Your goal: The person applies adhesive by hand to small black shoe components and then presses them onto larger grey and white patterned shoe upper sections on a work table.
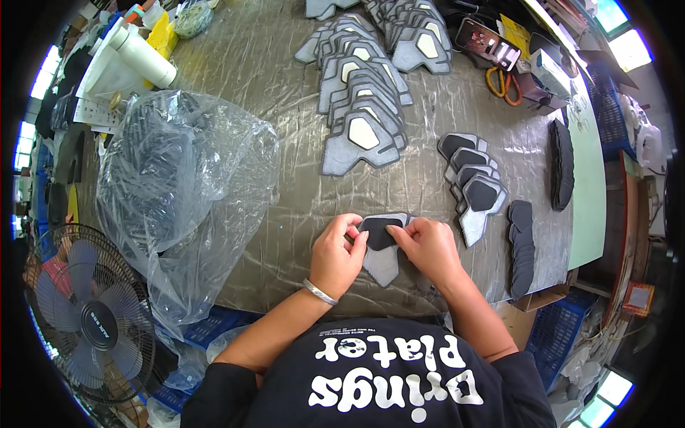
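A grey, shield-shaped cut piece (382, 267) with a dark edge lies on the table in front of me, its narrow end toward me. On its upper part rests a black patch (380, 233) with angled sides. My left hand (338, 255) pinches the left edge of both layers, thumb on the patch. From the right, my right hand (429, 248) has its fingers closed at the patch's upper right, the thumb tip pressing on the black surface. What lies under its curled fingers is hidden. Beside it, overlapping grey pieces with black patches (481, 194) form a short row.
Long overlapping rows of grey pieces with white patches (364, 133) lie farther back. A stack of black patches (521, 250) is at right, near another black stack (561, 164). Orange scissors (504, 87) and a phone (488, 44) lie beyond. At left are a clear plastic bag (185, 185) and a fan (99, 325).
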A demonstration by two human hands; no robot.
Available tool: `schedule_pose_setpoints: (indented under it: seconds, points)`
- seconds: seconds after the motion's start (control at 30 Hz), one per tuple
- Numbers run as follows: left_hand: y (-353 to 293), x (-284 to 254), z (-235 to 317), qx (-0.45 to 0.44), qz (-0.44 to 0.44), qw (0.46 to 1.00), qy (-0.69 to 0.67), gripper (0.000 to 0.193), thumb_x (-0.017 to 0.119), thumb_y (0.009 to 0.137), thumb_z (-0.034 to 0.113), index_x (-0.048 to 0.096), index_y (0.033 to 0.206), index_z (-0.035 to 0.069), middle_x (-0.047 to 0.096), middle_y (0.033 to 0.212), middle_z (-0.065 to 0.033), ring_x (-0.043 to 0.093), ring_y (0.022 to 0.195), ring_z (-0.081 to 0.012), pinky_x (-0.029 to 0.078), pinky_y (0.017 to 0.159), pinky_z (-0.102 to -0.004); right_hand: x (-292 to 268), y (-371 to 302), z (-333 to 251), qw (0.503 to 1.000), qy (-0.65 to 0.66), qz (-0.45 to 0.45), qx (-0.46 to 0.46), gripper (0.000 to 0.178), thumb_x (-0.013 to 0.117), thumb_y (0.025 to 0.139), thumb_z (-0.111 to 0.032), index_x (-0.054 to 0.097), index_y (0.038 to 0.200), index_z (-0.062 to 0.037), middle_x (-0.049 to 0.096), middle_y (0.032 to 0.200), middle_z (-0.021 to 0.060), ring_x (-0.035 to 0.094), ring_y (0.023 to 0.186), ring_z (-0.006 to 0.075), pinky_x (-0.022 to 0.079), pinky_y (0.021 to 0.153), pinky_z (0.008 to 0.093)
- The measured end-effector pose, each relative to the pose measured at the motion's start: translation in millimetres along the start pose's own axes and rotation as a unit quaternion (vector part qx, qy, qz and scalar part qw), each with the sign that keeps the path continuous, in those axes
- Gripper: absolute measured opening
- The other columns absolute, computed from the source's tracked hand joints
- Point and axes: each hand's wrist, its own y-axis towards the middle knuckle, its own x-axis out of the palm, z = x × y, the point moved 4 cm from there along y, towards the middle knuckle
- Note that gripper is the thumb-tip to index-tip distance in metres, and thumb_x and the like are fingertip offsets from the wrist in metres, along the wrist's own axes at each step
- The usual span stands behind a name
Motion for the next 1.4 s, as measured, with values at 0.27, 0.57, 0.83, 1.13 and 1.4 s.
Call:
schedule_pose_setpoints:
  seconds: [0.27, 0.57, 0.83, 1.13, 1.4]
  points:
    - [-19, 2, 18, 0.299, -0.007, 0.894, 0.334, 0.041, 0.062, 0.079, 0.008, 0.065, 0.119, 0.008, 0.06, 0.12, -0.0058, 0.058, 0.104, -0.0238, 0.047, 0.081, -0.0368, 0, -21, -23, 0.947, -0.117, 0.186, -0.236, 0.023, 0.073, 0.083, -0.03, 0.068, 0.087, -0.0075, 0.068, 0.085, 0.0062, 0.067, 0.075, 0.0247, 0.051, 0.065, 0.0357]
    - [-25, 5, 12, 0.275, -0.109, 0.872, 0.391, 0.056, 0.058, 0.084, 0.02, 0.049, 0.137, 0.003, 0.043, 0.148, -0.011, 0.043, 0.131, -0.0284, 0.035, 0.105, -0.0466, 18, -36, -16, 0.94, -0.218, -0.056, -0.257, 0.068, 0.061, 0.09, -0.041, 0.039, 0.146, -0.0108, 0.04, 0.151, 0.0099, 0.037, 0.14, 0.0226, 0.027, 0.114, 0.0456]
    - [-26, 3, 9, 0.244, -0.125, 0.897, 0.347, 0.061, 0.06, 0.087, 0.03, 0.046, 0.143, 0.008, 0.039, 0.152, -0.008, 0.035, 0.14, -0.0304, 0.026, 0.113, -0.0517, 11, -54, -4, 0.922, -0.281, -0.075, -0.256, 0.067, 0.057, 0.089, -0.053, 0.043, 0.145, -0.0184, 0.036, 0.153, 0.0096, 0.033, 0.142, 0.0266, 0.018, 0.116, 0.0537]
    - [-38, -9, 6, 0.28, -0.151, 0.869, 0.378, 0.067, 0.064, 0.085, 0.044, 0.049, 0.14, 0.007, 0.039, 0.151, -0.015, 0.036, 0.138, -0.0357, 0.029, 0.111, -0.0542, 11, -54, -13, 0.907, -0.324, -0.055, -0.264, 0.068, 0.063, 0.084, -0.056, 0.049, 0.14, -0.0201, 0.039, 0.151, 0.0105, 0.032, 0.141, 0.0336, 0.02, 0.115, 0.0555]
    - [-41, -7, 4, 0.288, -0.14, 0.864, 0.389, 0.067, 0.064, 0.085, 0.043, 0.049, 0.14, 0.008, 0.04, 0.15, -0.0149, 0.036, 0.138, -0.0359, 0.029, 0.111, -0.0534, 10, -56, -1, 0.932, -0.238, -0.073, -0.263, 0.063, 0.06, 0.089, -0.05, 0.049, 0.14, -0.0147, 0.04, 0.15, 0.0118, 0.034, 0.14, 0.0333, 0.021, 0.115, 0.0548]
